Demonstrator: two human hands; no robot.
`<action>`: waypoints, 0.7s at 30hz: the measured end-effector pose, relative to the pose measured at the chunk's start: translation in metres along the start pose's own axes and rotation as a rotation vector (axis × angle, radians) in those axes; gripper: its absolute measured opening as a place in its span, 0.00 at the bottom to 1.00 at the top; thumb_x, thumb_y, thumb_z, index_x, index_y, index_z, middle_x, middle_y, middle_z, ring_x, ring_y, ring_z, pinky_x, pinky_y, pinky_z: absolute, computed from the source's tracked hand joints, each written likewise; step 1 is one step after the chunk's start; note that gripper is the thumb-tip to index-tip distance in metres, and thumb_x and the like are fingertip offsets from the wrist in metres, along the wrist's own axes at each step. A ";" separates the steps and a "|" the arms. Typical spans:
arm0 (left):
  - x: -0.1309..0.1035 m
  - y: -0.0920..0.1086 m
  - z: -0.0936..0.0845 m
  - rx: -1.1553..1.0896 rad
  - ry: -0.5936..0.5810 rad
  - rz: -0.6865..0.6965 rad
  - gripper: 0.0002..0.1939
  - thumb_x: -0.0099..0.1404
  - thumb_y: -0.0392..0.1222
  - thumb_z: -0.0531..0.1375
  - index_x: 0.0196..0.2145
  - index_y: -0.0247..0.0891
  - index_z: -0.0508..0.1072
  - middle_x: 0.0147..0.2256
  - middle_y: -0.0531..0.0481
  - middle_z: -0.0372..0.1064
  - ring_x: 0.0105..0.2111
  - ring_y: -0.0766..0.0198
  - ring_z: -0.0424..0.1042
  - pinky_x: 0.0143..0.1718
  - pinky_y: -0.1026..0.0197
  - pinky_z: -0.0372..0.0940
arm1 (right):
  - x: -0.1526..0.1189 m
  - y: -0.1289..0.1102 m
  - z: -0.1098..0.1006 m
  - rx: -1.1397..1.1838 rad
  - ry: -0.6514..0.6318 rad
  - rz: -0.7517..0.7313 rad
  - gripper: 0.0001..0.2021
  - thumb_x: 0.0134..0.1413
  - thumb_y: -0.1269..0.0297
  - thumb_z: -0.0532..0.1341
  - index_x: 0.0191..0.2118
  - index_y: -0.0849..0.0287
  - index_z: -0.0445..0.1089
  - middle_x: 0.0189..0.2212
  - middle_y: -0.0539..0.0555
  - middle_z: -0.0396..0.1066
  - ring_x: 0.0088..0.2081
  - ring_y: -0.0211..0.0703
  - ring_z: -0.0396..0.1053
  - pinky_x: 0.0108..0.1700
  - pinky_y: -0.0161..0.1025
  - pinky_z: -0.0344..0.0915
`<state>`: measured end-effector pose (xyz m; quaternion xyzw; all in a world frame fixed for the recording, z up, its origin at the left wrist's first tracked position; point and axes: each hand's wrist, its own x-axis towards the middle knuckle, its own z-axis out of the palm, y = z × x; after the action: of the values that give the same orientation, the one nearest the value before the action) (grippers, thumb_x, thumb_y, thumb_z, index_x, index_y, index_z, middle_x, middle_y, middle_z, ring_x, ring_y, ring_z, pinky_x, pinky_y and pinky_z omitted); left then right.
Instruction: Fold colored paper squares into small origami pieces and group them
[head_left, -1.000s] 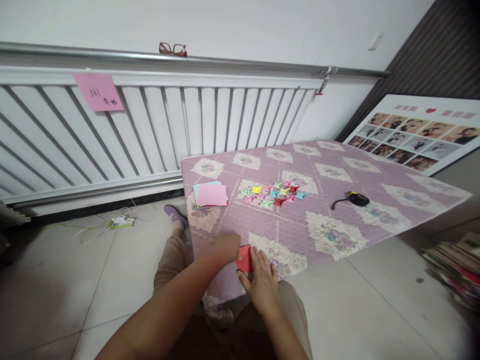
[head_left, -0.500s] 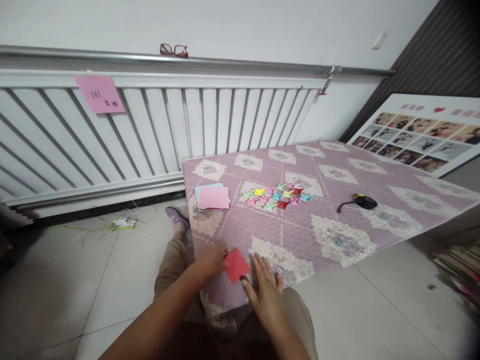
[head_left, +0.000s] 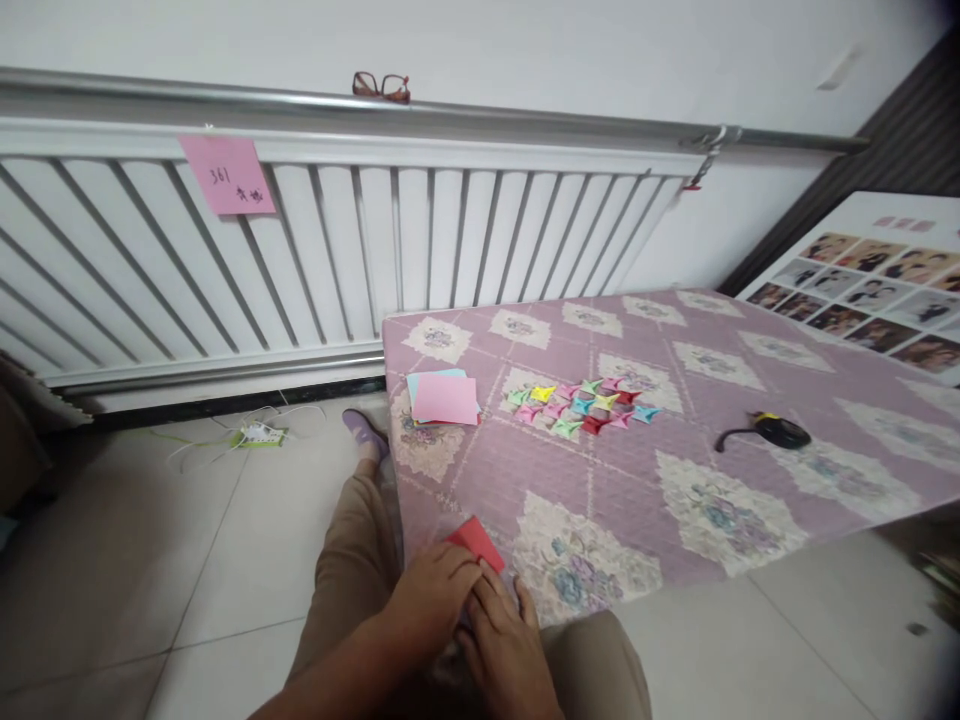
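Observation:
A piece of red paper (head_left: 478,543) lies near the front left corner of the table, its lower part covered by both hands. My left hand (head_left: 433,592) is closed over the paper's left and lower side. Against it, from the right, my right hand (head_left: 502,635) presses its fingers on the paper's lower edge. Fingers of the two hands touch. Further back are a stack of coloured sheets, pink on top (head_left: 445,398), and several small folded paper pieces (head_left: 581,406) in rows.
The patterned cloth (head_left: 480,480) covers the table. A black object with a cord (head_left: 781,431) lies on the right. Glasses (head_left: 381,88) rest on the pipe above the radiator (head_left: 442,235). A photo board (head_left: 877,270) leans at the right. A power strip (head_left: 259,437) is on the floor.
My hands have come together over the lower part of the red paper, which lay more exposed between them before. The camera view has shifted, so the scene sits a little further right.

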<state>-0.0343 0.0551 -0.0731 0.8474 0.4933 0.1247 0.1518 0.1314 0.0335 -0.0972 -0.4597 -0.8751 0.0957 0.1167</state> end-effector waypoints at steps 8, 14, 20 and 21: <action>-0.026 0.005 0.023 0.037 0.086 -0.001 0.22 0.67 0.45 0.54 0.57 0.43 0.62 0.57 0.48 0.61 0.58 0.55 0.57 0.60 0.52 0.51 | -0.018 0.029 -0.012 0.108 0.096 -0.062 0.17 0.57 0.65 0.55 0.51 0.48 0.69 0.48 0.52 0.73 0.50 0.46 0.69 0.52 0.44 0.65; -0.033 0.008 0.018 0.048 0.103 0.015 0.30 0.64 0.50 0.57 0.61 0.43 0.57 0.61 0.48 0.56 0.61 0.51 0.51 0.61 0.46 0.47 | 0.037 0.034 -0.025 0.197 0.306 0.179 0.22 0.59 0.56 0.53 0.57 0.57 0.62 0.52 0.59 0.68 0.53 0.51 0.65 0.54 0.51 0.63; -0.033 0.007 0.019 0.049 0.121 0.006 0.30 0.64 0.52 0.56 0.61 0.42 0.57 0.63 0.46 0.52 0.62 0.50 0.50 0.61 0.46 0.45 | 0.076 0.033 -0.020 0.116 0.183 0.193 0.21 0.55 0.56 0.56 0.54 0.54 0.66 0.55 0.58 0.65 0.58 0.54 0.58 0.58 0.56 0.53; -0.033 0.007 0.020 0.047 0.123 0.004 0.30 0.64 0.52 0.56 0.62 0.42 0.56 0.63 0.45 0.51 0.62 0.50 0.50 0.61 0.46 0.45 | 0.077 0.033 -0.020 0.104 0.163 0.207 0.20 0.54 0.56 0.57 0.53 0.53 0.67 0.55 0.57 0.65 0.58 0.54 0.58 0.58 0.57 0.52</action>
<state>-0.0373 0.0207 -0.0911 0.8423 0.5030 0.1653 0.1011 0.1204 0.1171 -0.0787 -0.5473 -0.8044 0.1147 0.2007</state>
